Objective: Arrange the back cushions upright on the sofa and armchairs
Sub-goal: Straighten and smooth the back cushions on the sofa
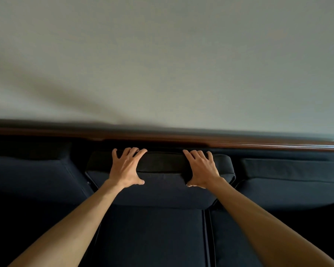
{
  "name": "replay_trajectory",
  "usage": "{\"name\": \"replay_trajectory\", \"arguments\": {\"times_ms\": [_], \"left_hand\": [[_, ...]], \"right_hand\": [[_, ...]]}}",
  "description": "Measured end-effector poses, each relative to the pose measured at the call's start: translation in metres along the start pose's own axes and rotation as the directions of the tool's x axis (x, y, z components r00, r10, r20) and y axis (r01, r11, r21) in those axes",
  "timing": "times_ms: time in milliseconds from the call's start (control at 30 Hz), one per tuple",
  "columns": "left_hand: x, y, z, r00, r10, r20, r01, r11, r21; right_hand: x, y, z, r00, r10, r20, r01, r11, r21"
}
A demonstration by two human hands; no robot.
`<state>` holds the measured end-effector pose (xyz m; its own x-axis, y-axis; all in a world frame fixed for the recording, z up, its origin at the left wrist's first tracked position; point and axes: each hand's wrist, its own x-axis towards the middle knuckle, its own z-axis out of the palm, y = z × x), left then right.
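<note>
**Operator:** State the layout, largest item first.

**Technician:** The sofa [152, 237] runs along a pale wall [162, 64], with a dark wooden rail [239, 142] along its back edge. Upholstery is dark navy woven fabric with piped seams. Three back cushions stand along the back edge: the left cushion [27, 176], the middle cushion [162, 189] and the right cushion [287, 182]. All are thick, box-shaped slabs with rounded corners.

**Operator:** Hand positions?

**Technician:** The left hand [126, 168] and right hand [200, 169] grip the top edge of the middle cushion. On each hand the fingers [132, 152] spread and hook over the rear of the top, and the thumbs press the front face. This is a firm clamp on the cushion.

**Operator:** Purpose of that hold?

**Technician:** Probably to square the soft slab against the back edge. Two spaced grips resist sagging and twisting.
</note>
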<state>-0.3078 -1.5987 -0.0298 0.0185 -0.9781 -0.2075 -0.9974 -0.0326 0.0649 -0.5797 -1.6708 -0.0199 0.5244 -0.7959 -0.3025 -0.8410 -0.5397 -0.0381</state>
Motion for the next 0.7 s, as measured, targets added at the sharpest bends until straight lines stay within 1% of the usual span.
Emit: {"name": "replay_trajectory", "arguments": {"times_ms": [67, 133, 167, 200, 267, 333, 400, 467, 500, 533, 567, 600, 633, 667, 700], "left_hand": [[-0.005, 0.004, 0.0, 0.999, 0.043, -0.004, -0.043, 0.994, -0.1], [-0.009, 0.022, -0.001, 0.996, 0.06, -0.061, -0.076, 0.951, -0.301], [-0.01, 0.033, 0.0, 0.994, 0.057, -0.09, -0.087, 0.923, -0.374], [-0.01, 0.044, 0.003, 0.991, 0.065, -0.118, -0.106, 0.913, -0.393], [-0.01, 0.055, 0.017, 0.978, 0.091, -0.189, -0.144, 0.946, -0.291], [-0.014, 0.041, 0.032, 0.96, 0.068, -0.273, -0.121, 0.975, -0.185], [-0.02, 0.011, 0.042, 0.948, -0.039, -0.315, -0.014, 0.986, -0.163], [-0.024, -0.002, 0.041, 0.943, -0.186, -0.276, 0.124, 0.966, -0.228], [-0.022, 0.006, 0.035, 0.938, -0.214, -0.273, 0.146, 0.957, -0.249], [-0.017, 0.02, 0.029, 0.942, -0.177, -0.285, 0.104, 0.962, -0.253], [-0.013, 0.037, 0.027, 0.952, -0.09, -0.292, 0.022, 0.973, -0.229], [-0.012, 0.052, 0.028, 0.959, 0.005, -0.284, -0.059, 0.982, -0.181], [-0.012, 0.059, 0.031, 0.964, 0.073, -0.257, -0.11, 0.985, -0.135], [-0.011, 0.055, 0.031, 0.97, 0.098, -0.223, -0.122, 0.988, -0.096], [-0.01, 0.044, 0.032, 0.974, 0.09, -0.206, -0.104, 0.993, -0.056]], "right_hand": [[-0.008, -0.008, 0.005, 0.997, -0.01, -0.079, 0.014, 0.998, 0.057], [-0.015, -0.026, 0.011, 0.982, -0.058, -0.179, 0.085, 0.985, 0.148], [-0.018, -0.036, 0.015, 0.972, -0.082, -0.219, 0.123, 0.976, 0.18], [-0.017, -0.043, 0.021, 0.963, -0.09, -0.255, 0.142, 0.971, 0.194], [-0.014, -0.042, 0.033, 0.942, -0.062, -0.33, 0.126, 0.976, 0.176], [-0.016, -0.022, 0.044, 0.915, -0.011, -0.403, 0.072, 0.988, 0.137], [-0.023, 0.003, 0.049, 0.903, 0.038, -0.429, 0.006, 0.995, 0.102], [-0.026, 0.007, 0.045, 0.91, 0.107, -0.401, -0.054, 0.989, 0.141], [-0.023, -0.001, 0.04, 0.91, 0.129, -0.394, -0.064, 0.983, 0.174], [-0.018, -0.012, 0.036, 0.915, 0.122, -0.385, -0.051, 0.98, 0.191], [-0.013, -0.023, 0.035, 0.924, 0.089, -0.371, -0.025, 0.985, 0.173], [-0.01, -0.031, 0.037, 0.934, 0.045, -0.355, -0.001, 0.992, 0.124], [-0.009, -0.032, 0.039, 0.944, 0.019, -0.33, 0.003, 0.998, 0.066], [-0.008, -0.027, 0.041, 0.953, 0.021, -0.301, -0.014, 1.0, 0.023], [-0.008, -0.018, 0.042, 0.959, 0.037, -0.28, -0.038, 0.999, 0.001]]}}
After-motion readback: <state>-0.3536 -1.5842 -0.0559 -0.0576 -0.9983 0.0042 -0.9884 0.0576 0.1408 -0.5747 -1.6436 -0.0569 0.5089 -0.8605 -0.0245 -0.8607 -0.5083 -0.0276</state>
